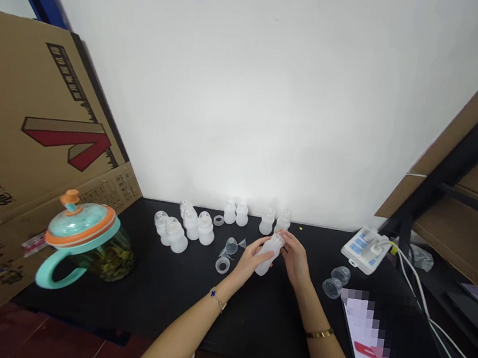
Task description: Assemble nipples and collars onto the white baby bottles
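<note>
My left hand (250, 260) is wrapped round the body of a frosted white baby bottle (269, 255), which tilts with its neck up and to the right. The fingers of my right hand (294, 255) are closed at the bottle's top, where a clear rim shows; they partly hide it. To the left of my hands, on the black table (190, 289), lie clear soft teats (231, 245) and a whitish screw ring (222, 265). Another ring (219, 220) rests farther back. Two clear domed caps (332, 287) lie to the right.
Several capped bottles (190, 223) stand at the left, with pairs (242, 213) (267, 222) by the white wall. A teal-lidded jug (110, 256) and cardboard (23, 88) stand far left. At right are a power strip (365, 249), white cables (421, 288) and a phone (369, 340).
</note>
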A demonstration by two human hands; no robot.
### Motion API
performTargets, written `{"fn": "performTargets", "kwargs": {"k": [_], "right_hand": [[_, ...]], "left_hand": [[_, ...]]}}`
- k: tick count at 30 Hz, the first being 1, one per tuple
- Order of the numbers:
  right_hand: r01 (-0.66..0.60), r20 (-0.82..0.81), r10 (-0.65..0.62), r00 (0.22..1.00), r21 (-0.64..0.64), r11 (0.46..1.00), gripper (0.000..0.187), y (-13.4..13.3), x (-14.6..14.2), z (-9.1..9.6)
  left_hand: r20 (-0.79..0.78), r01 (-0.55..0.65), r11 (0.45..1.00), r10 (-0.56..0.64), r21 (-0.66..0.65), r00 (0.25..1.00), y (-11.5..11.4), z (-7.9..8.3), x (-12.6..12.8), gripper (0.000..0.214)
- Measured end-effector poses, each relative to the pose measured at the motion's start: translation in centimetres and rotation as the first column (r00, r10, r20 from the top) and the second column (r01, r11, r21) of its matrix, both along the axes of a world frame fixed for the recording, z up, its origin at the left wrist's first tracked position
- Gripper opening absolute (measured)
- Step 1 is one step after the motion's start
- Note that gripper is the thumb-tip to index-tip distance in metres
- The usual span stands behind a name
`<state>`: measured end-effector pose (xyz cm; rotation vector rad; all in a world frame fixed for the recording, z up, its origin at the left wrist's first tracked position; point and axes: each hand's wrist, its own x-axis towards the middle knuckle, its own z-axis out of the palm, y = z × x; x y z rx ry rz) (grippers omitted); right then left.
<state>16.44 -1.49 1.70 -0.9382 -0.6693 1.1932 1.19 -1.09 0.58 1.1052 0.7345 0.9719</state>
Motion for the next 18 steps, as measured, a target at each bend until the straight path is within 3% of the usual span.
{"fn": "performTargets", "kwargs": {"k": [7,18], "right_hand": [[0.019,0.007,-0.019,1.000,-0.007,1.000,0.028,0.00,-0.11,0.07],[0.002,-0.032,-0.002,0.999,-0.019,1.000,0.031,-0.16,0.00,0.32]], "left_hand": [[-0.015,-0.002,1.000,0.002,0.013,1.000,-0.27,0.45,-0.05,0.065],[-0.010,0.042,0.998,-0.042,0.036,0.999,0.09,-0.31,-0.07,0.060]]}}
